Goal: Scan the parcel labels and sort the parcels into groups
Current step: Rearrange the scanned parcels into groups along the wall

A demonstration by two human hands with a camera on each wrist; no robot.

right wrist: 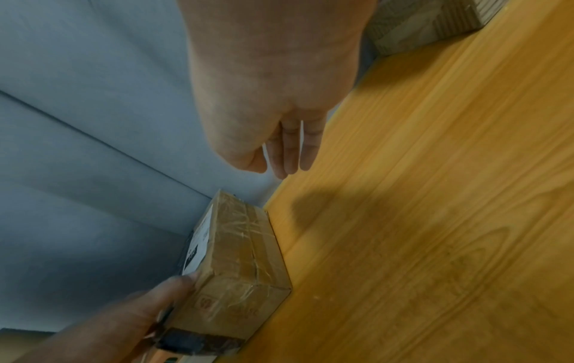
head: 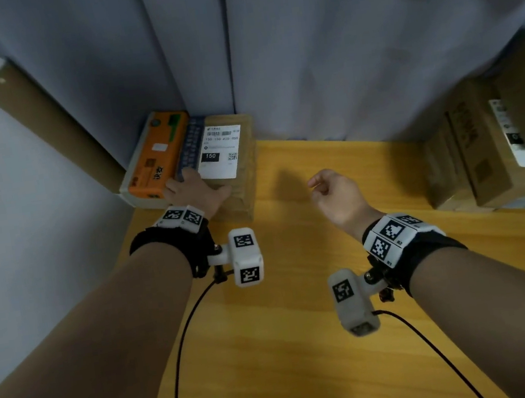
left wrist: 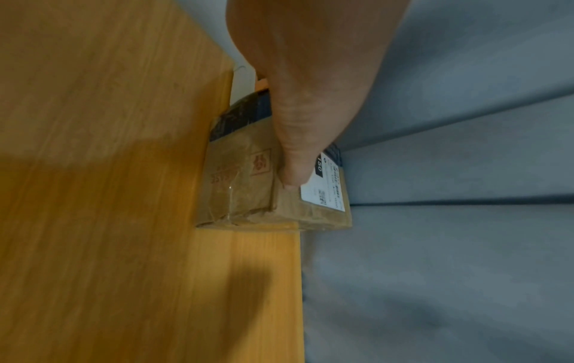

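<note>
Hands reach over a yellow wooden table [head: 307, 343]. The left hand [head: 194, 192] rests on a taped brown cardboard parcel [head: 241, 185] at the table's far left corner, thumb [left wrist: 290, 169] pressed at the top edge beside its white shipping label [head: 219, 151] — the other fingers are hidden, so a full grasp cannot be confirmed. An orange box [head: 157, 156] lies just beside the parcel. The right hand [head: 338, 199] hovers mid-table, holding nothing, fingers relaxed. More cardboard boxes [head: 475, 154] stand at the far right, against a grey curtain [head: 317, 41].
</note>
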